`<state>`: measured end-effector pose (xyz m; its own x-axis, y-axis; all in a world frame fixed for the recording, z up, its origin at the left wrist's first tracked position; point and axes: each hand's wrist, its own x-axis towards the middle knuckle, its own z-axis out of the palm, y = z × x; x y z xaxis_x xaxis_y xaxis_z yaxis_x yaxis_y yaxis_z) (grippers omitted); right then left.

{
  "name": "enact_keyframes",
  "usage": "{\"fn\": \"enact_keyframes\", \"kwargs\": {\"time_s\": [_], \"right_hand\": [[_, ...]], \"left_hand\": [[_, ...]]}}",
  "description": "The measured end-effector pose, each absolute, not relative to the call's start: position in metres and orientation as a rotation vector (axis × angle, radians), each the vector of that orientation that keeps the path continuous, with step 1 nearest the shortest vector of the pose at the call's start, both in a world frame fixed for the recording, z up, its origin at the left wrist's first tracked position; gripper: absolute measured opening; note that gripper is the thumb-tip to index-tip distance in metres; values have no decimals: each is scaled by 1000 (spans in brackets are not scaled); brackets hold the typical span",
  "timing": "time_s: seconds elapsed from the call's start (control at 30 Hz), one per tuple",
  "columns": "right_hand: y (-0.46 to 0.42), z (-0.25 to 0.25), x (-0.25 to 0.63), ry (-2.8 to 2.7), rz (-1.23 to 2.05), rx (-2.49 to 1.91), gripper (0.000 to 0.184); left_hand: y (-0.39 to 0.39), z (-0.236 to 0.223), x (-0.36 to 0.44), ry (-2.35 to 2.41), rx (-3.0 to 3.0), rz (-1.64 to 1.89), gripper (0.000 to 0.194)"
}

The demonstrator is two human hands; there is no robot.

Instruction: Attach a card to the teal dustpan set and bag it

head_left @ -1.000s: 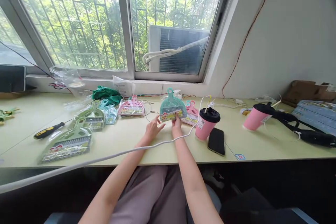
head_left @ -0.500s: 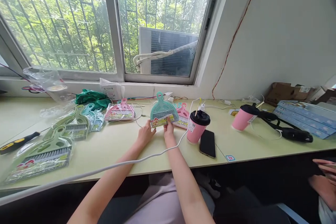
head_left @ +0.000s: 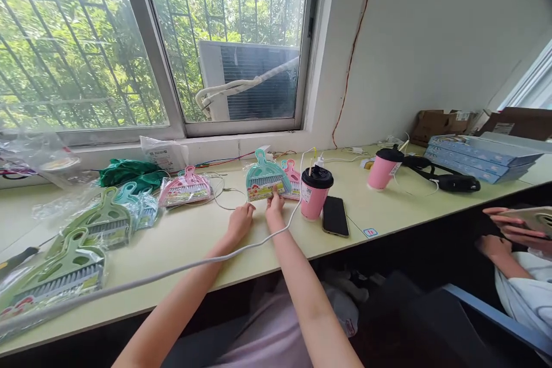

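A teal mini dustpan-and-brush set [head_left: 264, 175] in a clear bag stands tilted on the pale desk [head_left: 190, 241]. My right hand [head_left: 274, 207] pinches its lower edge. My left hand [head_left: 240, 222] rests on the desk just left of the set, fingers curled, touching its lower left corner or very close to it. A pink set [head_left: 293, 175] lies right behind the teal one. Another pink set [head_left: 185, 188] lies to the left.
Green and blue sets [head_left: 103, 218] lie at the left. A pink cup [head_left: 315, 192] and a black phone [head_left: 335, 215] sit right of my hands. A white cable [head_left: 172, 270] crosses my arms. A second pink cup [head_left: 383, 168], blue boxes [head_left: 478, 152] and another person's hands with a phone [head_left: 517, 224] are at the right.
The view has swung right, bringing another person's hands into sight. My hands lowered the teal set toward the desk and my left hand closed in on it.
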<state>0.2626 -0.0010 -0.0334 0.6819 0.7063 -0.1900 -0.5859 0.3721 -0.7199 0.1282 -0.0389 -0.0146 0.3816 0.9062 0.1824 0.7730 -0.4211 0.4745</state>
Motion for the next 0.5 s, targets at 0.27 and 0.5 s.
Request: {"fn": "enact_keyframes", "kwargs": {"time_s": [0.27,0.5], "right_hand": [[-12,-18,261,-230,890,-708,26],[-27,-15,255,-56,913,-696,15]], "left_hand": [[-55,-16,121,1309,2412,553,37],[-51,-14,91,1113,2554,456,36]]}}
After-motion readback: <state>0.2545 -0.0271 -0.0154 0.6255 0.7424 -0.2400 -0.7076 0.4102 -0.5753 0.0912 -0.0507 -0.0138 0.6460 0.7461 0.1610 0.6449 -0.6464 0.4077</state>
